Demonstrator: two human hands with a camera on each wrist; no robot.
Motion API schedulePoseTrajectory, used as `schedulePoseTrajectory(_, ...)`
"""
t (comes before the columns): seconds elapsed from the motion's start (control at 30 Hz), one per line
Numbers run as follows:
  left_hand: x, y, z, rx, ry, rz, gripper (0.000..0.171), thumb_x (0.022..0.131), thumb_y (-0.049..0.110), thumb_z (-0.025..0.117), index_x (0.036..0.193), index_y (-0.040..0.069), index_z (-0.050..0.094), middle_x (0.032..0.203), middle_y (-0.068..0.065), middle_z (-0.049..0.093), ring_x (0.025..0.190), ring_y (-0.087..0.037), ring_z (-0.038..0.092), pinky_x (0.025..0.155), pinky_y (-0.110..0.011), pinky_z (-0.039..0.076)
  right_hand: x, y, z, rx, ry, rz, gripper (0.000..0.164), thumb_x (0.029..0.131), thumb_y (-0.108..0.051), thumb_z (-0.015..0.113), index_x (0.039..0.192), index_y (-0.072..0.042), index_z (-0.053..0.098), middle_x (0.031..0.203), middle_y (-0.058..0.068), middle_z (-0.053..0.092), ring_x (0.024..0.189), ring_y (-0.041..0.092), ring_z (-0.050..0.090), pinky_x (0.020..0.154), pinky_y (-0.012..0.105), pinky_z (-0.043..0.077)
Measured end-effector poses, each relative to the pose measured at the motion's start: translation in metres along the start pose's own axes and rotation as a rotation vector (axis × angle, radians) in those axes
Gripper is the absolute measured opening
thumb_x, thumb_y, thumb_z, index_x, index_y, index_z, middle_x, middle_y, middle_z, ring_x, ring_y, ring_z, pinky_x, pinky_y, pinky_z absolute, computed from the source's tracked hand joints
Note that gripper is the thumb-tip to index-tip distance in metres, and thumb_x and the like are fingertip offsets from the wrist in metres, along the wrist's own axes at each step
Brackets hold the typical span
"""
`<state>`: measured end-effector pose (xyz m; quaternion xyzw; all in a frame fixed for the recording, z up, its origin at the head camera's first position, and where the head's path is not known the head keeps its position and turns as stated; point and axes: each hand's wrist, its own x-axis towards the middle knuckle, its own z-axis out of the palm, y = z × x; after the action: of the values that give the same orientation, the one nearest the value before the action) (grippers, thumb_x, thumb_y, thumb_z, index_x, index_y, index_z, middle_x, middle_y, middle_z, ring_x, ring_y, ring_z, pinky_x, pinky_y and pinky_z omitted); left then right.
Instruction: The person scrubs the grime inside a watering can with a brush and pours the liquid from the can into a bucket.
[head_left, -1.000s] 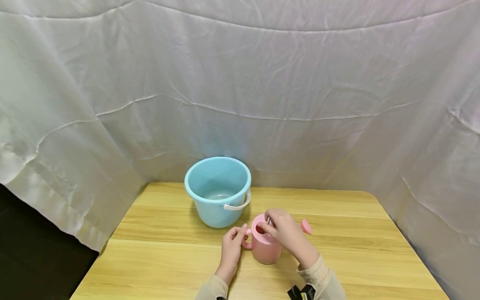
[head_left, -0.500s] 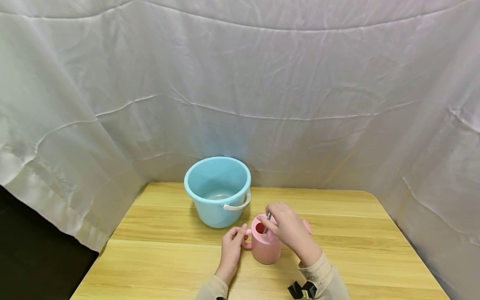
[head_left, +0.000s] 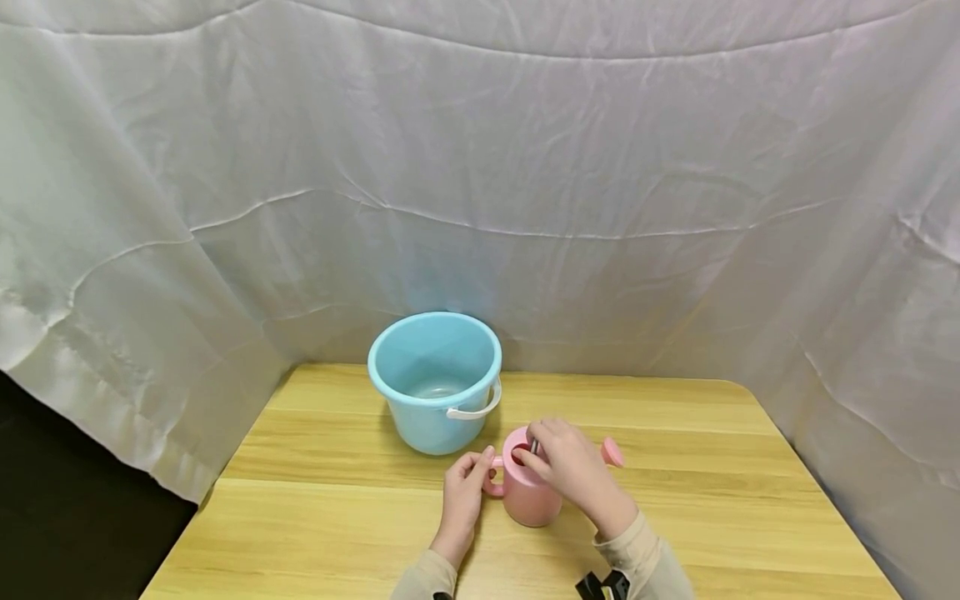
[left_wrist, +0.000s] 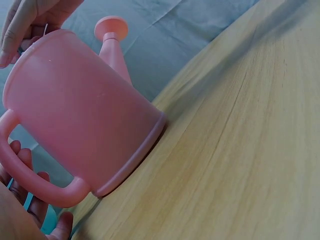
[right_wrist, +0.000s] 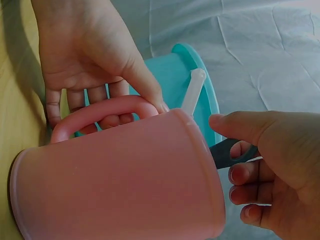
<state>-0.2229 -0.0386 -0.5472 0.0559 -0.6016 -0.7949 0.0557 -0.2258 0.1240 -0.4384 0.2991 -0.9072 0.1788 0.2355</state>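
A pink watering can (head_left: 531, 504) stands upright on the wooden table, its spout with a round rose (head_left: 612, 452) pointing right. My left hand (head_left: 462, 496) holds the can's loop handle (right_wrist: 100, 112), thumb on its upper part near the rim and fingers behind it. Above the can's top opening, my right hand (head_left: 573, 467) pinches a slim tool with a dark grey handle (right_wrist: 221, 158) that has a hole in it. The tool's lower end is hidden inside the can, so I cannot tell its kind.
A light blue bucket (head_left: 427, 427) with a white bail handle (head_left: 474, 415) stands behind the can, a little to the left. Pale grey cloth (head_left: 480, 167) hangs behind and at both sides of the table (head_left: 330, 533).
My right hand rises slightly with the tool half a second ago, then lowers it deeper into the can now. My left hand and the can stay in place.
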Motion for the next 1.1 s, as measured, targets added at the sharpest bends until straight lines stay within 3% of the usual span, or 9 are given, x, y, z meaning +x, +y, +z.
schedulePoseTrajectory(0.27,0.0014,-0.0002,0.0001,-0.002,0.005,-0.012,0.044,0.092,0.033,0.066,0.089,-0.011,0.060,0.075,-0.001,0.054,0.054,-0.014,0.056,0.061,-0.036,0.062,0.0001,-0.0004,-0.0002,0.005,-0.040,0.054,0.022,0.082,-0.025,0.078,0.085,-0.012,0.060,0.068,-0.008,0.048,0.067,0.008,0.045,0.056,0.019,0.039)
schedulePoseTrajectory(0.53,0.0017,-0.0004,-0.0001,0.010,0.001,-0.011,0.043,0.092,0.033,0.067,0.088,-0.009,0.061,0.075,-0.001,0.054,0.055,-0.014,0.055,0.063,-0.039,0.063,-0.0014,-0.0013,0.0011,0.024,-0.074,0.122,0.023,0.084,-0.019,0.076,0.099,-0.008,0.064,0.082,0.001,0.064,0.076,0.014,0.057,0.065,0.030,0.052)
schedulePoseTrajectory(0.7,0.0013,0.0000,-0.0002,0.005,0.003,-0.015,0.041,0.092,0.032,0.068,0.088,-0.008,0.061,0.075,-0.002,0.054,0.056,-0.014,0.054,0.063,-0.040,0.063,-0.0024,0.0003,0.0016,0.003,-0.021,0.083,0.019,0.084,-0.010,0.074,0.100,-0.008,0.064,0.089,0.004,0.069,0.082,0.020,0.064,0.071,0.037,0.057)
schedulePoseTrajectory(1.1,-0.0007,0.0016,0.0006,-0.001,0.006,-0.013,0.043,0.091,0.032,0.068,0.088,-0.010,0.061,0.075,-0.002,0.055,0.056,-0.014,0.055,0.065,-0.042,0.063,0.0017,0.0035,-0.0006,-0.073,0.110,-0.082,0.020,0.078,0.000,0.073,0.095,-0.009,0.065,0.083,0.002,0.070,0.074,0.019,0.063,0.064,0.034,0.053)
